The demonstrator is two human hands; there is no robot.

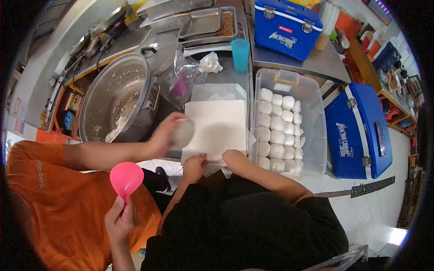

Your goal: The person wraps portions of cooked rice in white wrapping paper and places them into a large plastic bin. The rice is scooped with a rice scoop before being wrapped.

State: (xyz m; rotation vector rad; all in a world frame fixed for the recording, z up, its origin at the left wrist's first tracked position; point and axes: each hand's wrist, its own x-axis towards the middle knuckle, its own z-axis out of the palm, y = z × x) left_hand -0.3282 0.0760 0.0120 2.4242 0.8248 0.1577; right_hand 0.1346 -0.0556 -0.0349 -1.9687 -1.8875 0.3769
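Note:
A stack of white paper sheets [214,126] lies on the steel table in front of me. My left hand [194,167] is closed on the near edge of the sheets, left of the middle. My right hand [236,162] is also closed at that near edge, a little to the right, with its fingers curled over the paper. A co-worker's hand holds a blurred pale round cup or bowl [183,133] over the left part of the stack. The co-worker's other hand grips a pink rice paddle [127,179] upright.
To the right stands a clear plastic bin [314,149] with rows of white wrapped bundles [276,125]. A large metal pot [135,74] with rice remains is at left. Beyond are a teal cup [240,56], metal trays [199,25] and blue coolers [289,29].

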